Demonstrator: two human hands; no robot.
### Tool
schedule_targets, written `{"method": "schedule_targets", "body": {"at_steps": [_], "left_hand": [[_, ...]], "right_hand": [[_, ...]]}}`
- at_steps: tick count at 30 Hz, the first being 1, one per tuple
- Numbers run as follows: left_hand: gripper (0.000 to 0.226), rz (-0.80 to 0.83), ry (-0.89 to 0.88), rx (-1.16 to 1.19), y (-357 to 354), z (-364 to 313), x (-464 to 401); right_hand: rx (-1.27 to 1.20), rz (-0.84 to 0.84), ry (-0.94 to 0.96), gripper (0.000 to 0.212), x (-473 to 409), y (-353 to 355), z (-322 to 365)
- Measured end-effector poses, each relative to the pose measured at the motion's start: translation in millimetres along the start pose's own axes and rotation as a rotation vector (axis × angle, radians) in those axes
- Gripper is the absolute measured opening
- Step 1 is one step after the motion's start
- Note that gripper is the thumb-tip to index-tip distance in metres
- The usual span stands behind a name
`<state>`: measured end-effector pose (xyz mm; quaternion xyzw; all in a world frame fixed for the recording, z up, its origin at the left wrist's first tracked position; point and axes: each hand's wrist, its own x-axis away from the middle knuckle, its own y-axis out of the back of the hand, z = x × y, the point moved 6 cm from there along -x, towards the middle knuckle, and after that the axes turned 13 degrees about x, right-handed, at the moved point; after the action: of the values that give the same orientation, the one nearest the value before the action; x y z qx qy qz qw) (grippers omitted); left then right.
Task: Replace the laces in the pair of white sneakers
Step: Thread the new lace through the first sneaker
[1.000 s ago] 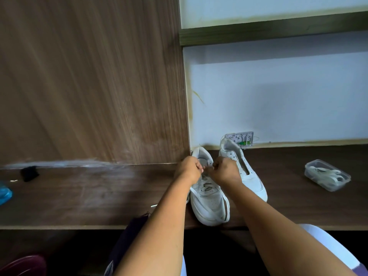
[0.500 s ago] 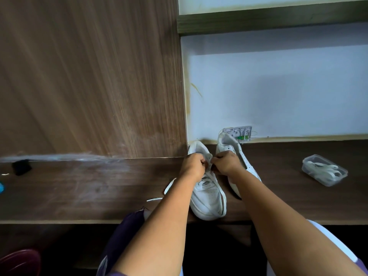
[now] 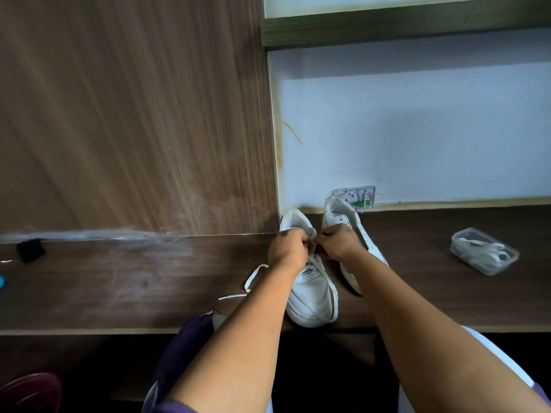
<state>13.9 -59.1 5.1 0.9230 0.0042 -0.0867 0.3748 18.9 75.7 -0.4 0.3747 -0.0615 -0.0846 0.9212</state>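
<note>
Two white sneakers stand on the dark wooden desk [image 3: 119, 281], toes toward me. The left sneaker [image 3: 313, 290] is in front of me; the right sneaker [image 3: 343, 216] stands beside it, partly behind my right arm. My left hand [image 3: 287, 248] and my right hand [image 3: 338, 242] meet over the upper eyelets of the left sneaker, fingers curled and pinching its white lace. A loose length of that lace [image 3: 253, 278] trails left over the desk. The eyelets under my fingers are hidden.
A clear plastic container [image 3: 484, 251] with white laces sits at the right of the desk. A small black object [image 3: 29, 250] lies at the far left. A wooden panel and a white wall rise right behind the sneakers. A white socket plate [image 3: 357, 196] sits on the wall.
The loose lace has come out to the left of the sneaker and now lies longer on the desk. Both hands stay at the top eyelets; the view shifted slightly.
</note>
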Motion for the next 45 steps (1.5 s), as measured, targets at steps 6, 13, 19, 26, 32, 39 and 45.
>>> {"method": "schedule_targets", "body": {"at_steps": [6, 13, 19, 26, 32, 39, 45], "left_hand": [[0.016, 0.033, 0.017, 0.116, -0.2, 6.3, -1.5], [0.029, 0.113, -0.006, 0.030, -3.3, 2.3, -3.1], [0.028, 0.028, -0.056, 0.120, 1.7, -3.0, -4.2], [0.034, 0.020, -0.118, 0.105, 1.5, -11.2, -0.9], [0.041, 0.097, -0.185, -0.045, -0.6, -26.5, 0.9], [0.043, 0.098, -0.241, -0.127, 0.5, -38.0, 0.0], [0.050, 0.107, -0.117, 0.178, 0.2, -15.1, -2.5]], "right_hand": [[0.022, 0.011, 0.034, 0.018, 0.3, 1.2, 1.5], [-0.010, -0.015, -0.009, 0.020, 1.1, 0.6, 1.3], [-0.030, -0.007, -0.016, 0.024, 1.9, 0.1, -1.2], [-0.033, -0.005, -0.019, 0.025, 2.4, -0.5, -2.1], [-0.002, -0.008, 0.007, 0.019, 4.6, 1.6, 1.9], [0.005, 0.005, 0.017, 0.018, 6.6, 2.5, 3.0], [-0.071, 0.044, 0.020, 0.014, 3.7, -2.2, -4.7]]}}
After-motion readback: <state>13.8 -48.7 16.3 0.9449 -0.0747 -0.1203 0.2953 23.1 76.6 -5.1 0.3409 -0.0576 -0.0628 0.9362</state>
